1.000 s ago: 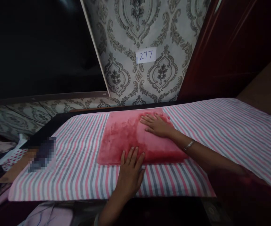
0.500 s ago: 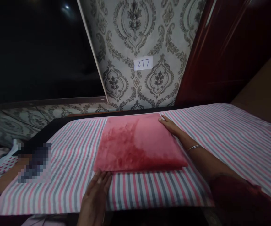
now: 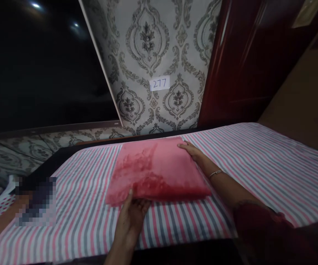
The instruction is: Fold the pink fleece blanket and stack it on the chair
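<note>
**Two hands at the edges of a folded red cloth on a striped bed**

On a bed (image 3: 258, 162) covered with a sheet of pink, grey and white stripes lies a folded red cloth (image 3: 156, 171), plush and roughly rectangular, flat near the far edge of the bed. Everything else is placed from this cloth.

At the cloth's near edge, towards its left corner, is the left hand (image 3: 132, 213). Its thumb lies on top of the red fabric and its fingers (image 3: 142, 204) curl under the edge, so the hand is pinching the near hem between thumb and fingers. The forearm runs down from it to the bottom of the picture.

At the cloth's far right corner is the right hand (image 3: 193, 151). It lies palm down with the fingers loosely spread and only slightly bent, touching the cloth's right edge; whether it grips the fabric or just rests on it cannot be told. A thin bracelet (image 3: 215, 173) circles the wrist, and the arm leads back past the cloth's right side to a dark red sleeve (image 3: 261, 228).

Behind the cloth rises a wall (image 3: 147, 48) papered in grey with dark ornamental medallions, carrying a small white label (image 3: 159, 83) marked 277. Right of the cloth, beyond the bed, stands a dark red door (image 3: 247, 62). Left of the cloth, at the bed's edge, is a blurred-out patch (image 3: 35, 200).
</note>
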Available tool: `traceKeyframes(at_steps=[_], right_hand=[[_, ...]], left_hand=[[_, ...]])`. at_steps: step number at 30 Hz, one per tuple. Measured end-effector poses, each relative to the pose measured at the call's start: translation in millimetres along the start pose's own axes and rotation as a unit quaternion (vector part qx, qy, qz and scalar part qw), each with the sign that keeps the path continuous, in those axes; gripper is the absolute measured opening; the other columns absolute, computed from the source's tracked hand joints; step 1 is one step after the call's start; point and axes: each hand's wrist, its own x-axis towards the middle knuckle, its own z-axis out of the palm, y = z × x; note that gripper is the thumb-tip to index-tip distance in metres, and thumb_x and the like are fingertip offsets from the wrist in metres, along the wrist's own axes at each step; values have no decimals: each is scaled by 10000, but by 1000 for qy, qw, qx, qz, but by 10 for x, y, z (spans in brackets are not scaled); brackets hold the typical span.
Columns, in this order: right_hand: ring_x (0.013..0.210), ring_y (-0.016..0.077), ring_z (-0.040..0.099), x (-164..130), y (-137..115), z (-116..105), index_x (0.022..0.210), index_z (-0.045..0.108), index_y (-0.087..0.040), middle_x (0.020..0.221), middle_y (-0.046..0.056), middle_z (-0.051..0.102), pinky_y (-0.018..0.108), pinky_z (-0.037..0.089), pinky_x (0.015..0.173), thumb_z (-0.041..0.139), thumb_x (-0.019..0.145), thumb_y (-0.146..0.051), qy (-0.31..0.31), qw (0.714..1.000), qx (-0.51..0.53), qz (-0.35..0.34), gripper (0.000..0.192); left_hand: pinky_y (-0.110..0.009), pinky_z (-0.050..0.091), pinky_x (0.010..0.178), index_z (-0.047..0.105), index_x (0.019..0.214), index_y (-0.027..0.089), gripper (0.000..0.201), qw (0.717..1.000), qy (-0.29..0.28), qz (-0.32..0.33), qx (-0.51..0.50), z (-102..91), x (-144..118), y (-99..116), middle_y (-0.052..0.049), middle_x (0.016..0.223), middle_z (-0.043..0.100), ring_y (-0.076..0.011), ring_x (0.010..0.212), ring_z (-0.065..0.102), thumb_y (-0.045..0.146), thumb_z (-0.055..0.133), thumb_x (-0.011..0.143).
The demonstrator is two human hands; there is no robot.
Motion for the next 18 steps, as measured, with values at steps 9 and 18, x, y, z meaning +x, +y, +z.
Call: traceKeyframes(at_steps=[9,18], right_hand=[[960,293,691,-577,-271,126,994,598,-205,962,75,736,436,567,887,772,598,-356,-24,976,204,-77,458],[1045,225,646,-778,-815,-153,1081,521,-262,1105,9,675,381,553,941,774,592,-285,112,940,266,-181,551]], left_hand=[[-261,609,821,706,1086,193,280,989,-47,141,18,242,15,316,-57,1050,761,-196,989,713,145,662,814],[-200,564,664,663,714,126,106,961,-133,226,87,1121,439,1387,-4,657,699,-122,650,658,58,602,660]])
